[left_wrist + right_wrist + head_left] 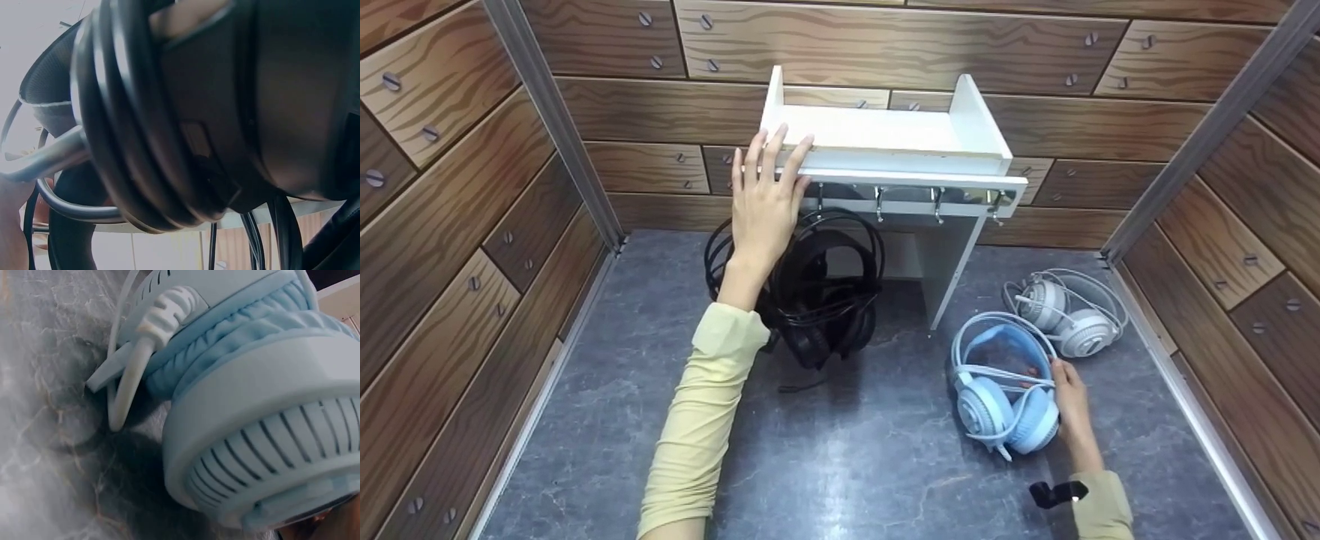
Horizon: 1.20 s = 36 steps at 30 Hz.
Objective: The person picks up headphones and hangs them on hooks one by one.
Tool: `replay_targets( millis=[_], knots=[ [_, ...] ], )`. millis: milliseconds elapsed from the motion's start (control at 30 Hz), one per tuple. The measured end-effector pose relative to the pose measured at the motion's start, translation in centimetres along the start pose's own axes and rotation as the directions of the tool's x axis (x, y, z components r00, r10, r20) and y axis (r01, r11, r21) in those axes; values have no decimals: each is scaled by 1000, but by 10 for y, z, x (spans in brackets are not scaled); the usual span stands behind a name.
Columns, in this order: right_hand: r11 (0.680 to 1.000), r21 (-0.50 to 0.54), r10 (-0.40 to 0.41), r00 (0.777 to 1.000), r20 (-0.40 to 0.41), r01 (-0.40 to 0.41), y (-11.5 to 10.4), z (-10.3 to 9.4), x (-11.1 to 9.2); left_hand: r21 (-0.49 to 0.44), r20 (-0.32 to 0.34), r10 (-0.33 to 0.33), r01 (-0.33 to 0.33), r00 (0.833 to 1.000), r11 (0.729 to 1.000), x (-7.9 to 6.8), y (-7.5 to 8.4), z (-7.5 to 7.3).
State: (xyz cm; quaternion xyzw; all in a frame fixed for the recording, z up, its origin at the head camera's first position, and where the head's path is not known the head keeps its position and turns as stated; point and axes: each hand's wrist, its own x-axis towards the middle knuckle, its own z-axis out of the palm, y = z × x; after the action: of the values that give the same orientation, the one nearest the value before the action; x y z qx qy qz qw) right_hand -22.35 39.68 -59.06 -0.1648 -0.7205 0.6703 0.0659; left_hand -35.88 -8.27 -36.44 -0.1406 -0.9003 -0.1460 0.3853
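Gripping the pale-blue plastic over-ear headphones [986, 405] at four o'clock, the right hand [1072, 401] apparently curls round the padded headband [1006, 334], the best hold: likely light, stiff-shelled, soft-cushioned. The left hand [765, 202], fingers extended, touches the white board rack [877, 129], ten o'clock.

Bright and even from the head; hazier and softer at the wrists.
Lit apparently from above in the head view, glaring white on the grey floor [834, 480] at bottom centre and glinting off the metal hooks [937, 206]; darkens beneath the white shelf [877, 127], losing detail in the black headphones [829, 300]. Looks backlit and veiled in the left wrist view, washed out at upper left and blurred along the close coiled cable [159, 129]. Runs cool and slightly soft in the right wrist view, falling into deep shadow under the light blue headphones [281, 388].
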Motion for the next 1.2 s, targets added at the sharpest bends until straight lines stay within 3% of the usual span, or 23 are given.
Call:
replay_targets(
  millis=[233, 433, 633, 767, 867, 1100, 1200],
  knots=[
    [989, 113, -95, 995, -31, 98, 3, -2, 0, 5, -4, -1, 1, 1000, 1000, 0, 0, -1],
    [980, -70, -194, 975, -108, 187, 5, -4, 2, 2, -3, -3, 3, 1000, 1000, 0, 0, -1],
    [988, 54, -141, 988, -71, 144, 5, -1, -3, 5, -2, -1, 2, 1000, 1000, 0, 1, -1],
    [991, 52, -123, 990, -72, 127, 2, 3, -7, 7, 3, 0, 0, 1000, 1000, 0, 1, 0],
    [987, 49, -148, 986, -71, 151, -2, 8, -9, 12, 0, 0, 0, 1000, 1000, -1, 0, 1],
    [962, 189, -193, 981, -34, 195, -14, 23, -15, 16, 1, 4, -4, 1000, 1000, -1, 0, 1],
    [966, 103, -236, 971, -39, 239, -22, 30, -18, 21, -3, 3, -3, 1000, 1000, 0, 0, 1]
  ],
)
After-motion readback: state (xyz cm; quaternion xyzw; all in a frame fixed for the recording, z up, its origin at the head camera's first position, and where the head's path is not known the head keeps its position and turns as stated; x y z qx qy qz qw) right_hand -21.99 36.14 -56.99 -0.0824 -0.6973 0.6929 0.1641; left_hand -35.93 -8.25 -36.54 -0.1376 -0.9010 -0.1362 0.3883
